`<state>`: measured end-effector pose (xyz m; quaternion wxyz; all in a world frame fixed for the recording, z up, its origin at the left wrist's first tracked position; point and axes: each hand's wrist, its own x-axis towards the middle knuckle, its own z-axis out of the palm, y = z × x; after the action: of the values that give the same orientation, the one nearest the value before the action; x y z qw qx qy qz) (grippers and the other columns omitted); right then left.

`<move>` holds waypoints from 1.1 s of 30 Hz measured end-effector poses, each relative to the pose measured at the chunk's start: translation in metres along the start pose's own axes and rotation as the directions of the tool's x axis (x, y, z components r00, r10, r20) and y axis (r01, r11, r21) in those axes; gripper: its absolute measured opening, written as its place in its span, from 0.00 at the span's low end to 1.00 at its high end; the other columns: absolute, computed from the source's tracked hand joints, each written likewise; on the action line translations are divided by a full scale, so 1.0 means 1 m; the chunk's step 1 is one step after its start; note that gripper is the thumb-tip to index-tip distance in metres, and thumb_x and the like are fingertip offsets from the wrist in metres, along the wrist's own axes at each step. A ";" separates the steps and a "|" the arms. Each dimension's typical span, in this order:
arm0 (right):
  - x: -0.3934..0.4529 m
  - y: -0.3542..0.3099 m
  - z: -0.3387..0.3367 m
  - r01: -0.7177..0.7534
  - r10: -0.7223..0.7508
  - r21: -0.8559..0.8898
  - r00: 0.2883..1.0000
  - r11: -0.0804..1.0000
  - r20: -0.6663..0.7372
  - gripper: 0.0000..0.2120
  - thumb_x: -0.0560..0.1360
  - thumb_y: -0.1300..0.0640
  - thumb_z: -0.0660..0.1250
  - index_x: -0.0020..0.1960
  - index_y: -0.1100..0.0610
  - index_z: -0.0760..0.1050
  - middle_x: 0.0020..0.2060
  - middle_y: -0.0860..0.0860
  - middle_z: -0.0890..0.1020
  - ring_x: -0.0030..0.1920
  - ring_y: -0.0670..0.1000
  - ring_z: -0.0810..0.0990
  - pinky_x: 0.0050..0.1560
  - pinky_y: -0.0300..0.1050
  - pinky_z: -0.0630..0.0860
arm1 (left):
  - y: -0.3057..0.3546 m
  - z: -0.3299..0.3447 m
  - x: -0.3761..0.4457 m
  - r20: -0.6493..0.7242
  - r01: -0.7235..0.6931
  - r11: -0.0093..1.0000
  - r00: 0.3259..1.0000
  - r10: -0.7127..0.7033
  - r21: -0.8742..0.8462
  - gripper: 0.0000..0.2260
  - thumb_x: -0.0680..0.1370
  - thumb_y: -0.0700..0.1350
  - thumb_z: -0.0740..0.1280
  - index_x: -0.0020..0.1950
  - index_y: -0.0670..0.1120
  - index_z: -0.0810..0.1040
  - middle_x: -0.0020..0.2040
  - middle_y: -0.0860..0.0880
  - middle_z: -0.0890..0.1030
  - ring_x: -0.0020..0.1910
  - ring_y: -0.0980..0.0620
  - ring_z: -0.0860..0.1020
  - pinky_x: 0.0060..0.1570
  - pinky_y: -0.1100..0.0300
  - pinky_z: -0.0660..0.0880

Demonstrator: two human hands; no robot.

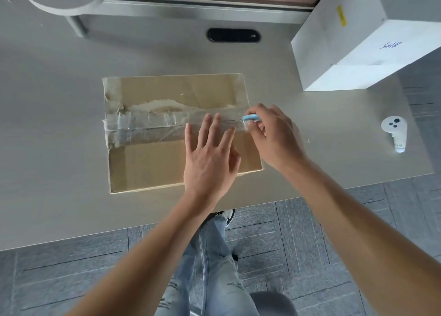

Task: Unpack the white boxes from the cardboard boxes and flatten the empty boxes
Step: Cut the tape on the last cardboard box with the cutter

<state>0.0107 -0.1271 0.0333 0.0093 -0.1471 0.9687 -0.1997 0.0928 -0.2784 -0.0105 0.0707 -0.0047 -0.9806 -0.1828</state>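
— Cardboard, brown and closed, that's our cardboard box (181, 134), lying flat near the middle of the bench (59, 124), a little toward its near edge. Clear tape (155, 124) runs in a wrinkled band across its top from the left end to the right.

— And the hands?

— Left hand (210, 158) lies palm down on the box's right half, fingers spread wide and flat, fingertips reaching onto the tape. Nothing in its grasp.

— The right one looks busier.

— Right hand (274, 134) sits at the box's right end, fingers curled tight around a small light-blue cutter (250, 118), its tip touching the tape where the seam meets that end. I can't make out a blade.

— Any white box in sight?

— One white box (362, 45) stands at the bench's far right corner, well apart from the cardboard, with blue handwriting on one face and a yellow strip on another.

— And that little white thing?

— White handheld controller (395, 133), lying near the bench's right edge, clear of both hands.
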 end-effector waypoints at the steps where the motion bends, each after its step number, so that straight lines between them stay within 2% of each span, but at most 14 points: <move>1: 0.001 0.000 -0.001 0.006 -0.006 -0.004 1.000 1.000 0.006 0.07 0.81 0.50 0.65 0.58 0.47 0.76 0.48 0.49 0.79 0.41 0.53 0.82 0.45 0.50 0.79 | 0.000 0.000 0.000 -0.008 0.000 1.000 1.000 0.000 0.002 0.21 0.82 0.52 0.56 0.73 0.48 0.74 0.80 0.42 0.66 0.82 0.42 0.59 0.78 0.35 0.51; 10: 0.008 0.002 -0.004 0.005 -0.006 0.021 0.998 1.000 0.055 0.06 0.80 0.51 0.66 0.57 0.48 0.76 0.49 0.50 0.80 0.42 0.50 0.81 0.48 0.50 0.80 | 0.001 0.000 0.000 -0.026 -0.002 1.000 1.000 0.002 0.015 0.21 0.82 0.51 0.57 0.72 0.48 0.75 0.79 0.41 0.67 0.81 0.42 0.60 0.78 0.35 0.53; 15: 0.010 0.000 -0.002 -0.046 0.040 0.078 0.996 0.996 0.078 0.05 0.81 0.50 0.65 0.55 0.49 0.76 0.49 0.50 0.80 0.41 0.47 0.80 0.50 0.49 0.80 | 0.002 0.000 -0.001 -0.025 0.002 1.000 1.000 -0.001 0.017 0.20 0.82 0.51 0.58 0.73 0.48 0.74 0.79 0.41 0.67 0.81 0.42 0.60 0.78 0.35 0.52; 19: 0.011 -0.009 -0.002 -0.033 0.038 -0.069 0.996 0.997 0.076 0.06 0.81 0.47 0.63 0.55 0.48 0.74 0.48 0.51 0.78 0.44 0.57 0.83 0.45 0.50 0.78 | 0.002 -0.001 0.000 -0.022 -0.001 1.000 1.000 0.002 0.021 0.20 0.82 0.51 0.58 0.73 0.48 0.74 0.79 0.41 0.67 0.81 0.42 0.60 0.78 0.35 0.52; 22: 0.009 -0.017 -0.002 0.014 0.000 -0.244 0.999 0.970 0.055 0.08 0.82 0.49 0.61 0.57 0.51 0.73 0.47 0.53 0.75 0.41 0.63 0.81 0.39 0.47 0.68 | 0.002 -0.001 0.000 -0.021 -0.002 1.000 1.000 0.003 0.021 0.21 0.82 0.51 0.58 0.73 0.48 0.74 0.80 0.41 0.66 0.81 0.42 0.60 0.78 0.35 0.52; 24: 0.008 -0.021 -0.002 0.003 0.006 -0.261 0.999 0.965 0.034 0.08 0.82 0.49 0.61 0.57 0.52 0.73 0.47 0.53 0.75 0.40 0.63 0.80 0.38 0.47 0.66 | 0.002 -0.001 0.000 -0.019 -0.003 1.000 1.000 0.004 0.020 0.21 0.83 0.51 0.58 0.74 0.48 0.73 0.80 0.41 0.66 0.81 0.42 0.60 0.78 0.35 0.52; 27: 0.009 -0.019 0.002 -0.043 0.053 -0.220 0.998 0.975 0.042 0.09 0.83 0.47 0.61 0.57 0.51 0.72 0.48 0.53 0.75 0.41 0.63 0.80 0.39 0.48 0.67 | 0.001 -0.001 0.001 -0.015 0.002 1.000 1.000 -0.001 0.019 0.20 0.82 0.51 0.59 0.74 0.48 0.73 0.80 0.41 0.66 0.81 0.42 0.59 0.78 0.35 0.52; 30: 0.010 -0.016 0.004 -0.113 0.118 -0.088 0.992 0.990 0.055 0.10 0.82 0.43 0.62 0.56 0.49 0.72 0.49 0.53 0.78 0.44 0.61 0.82 0.44 0.51 0.77 | 0.002 -0.001 0.001 -0.020 0.005 1.000 1.000 -0.004 0.017 0.20 0.82 0.51 0.59 0.73 0.48 0.74 0.79 0.41 0.67 0.81 0.42 0.60 0.78 0.35 0.52; 33: 0.012 -0.016 0.006 -0.139 0.142 -0.066 0.989 0.988 0.048 0.10 0.82 0.44 0.61 0.55 0.50 0.73 0.48 0.53 0.78 0.44 0.61 0.81 0.45 0.50 0.76 | 0.002 -0.001 0.001 -0.024 0.001 1.000 1.000 0.000 0.018 0.20 0.82 0.51 0.59 0.73 0.47 0.74 0.79 0.41 0.67 0.81 0.41 0.60 0.78 0.35 0.52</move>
<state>0.0041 -0.1468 0.0349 0.0443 -0.0839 0.9818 -0.1643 0.0920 -0.2769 -0.0087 0.0822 -0.0017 -0.9813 -0.1738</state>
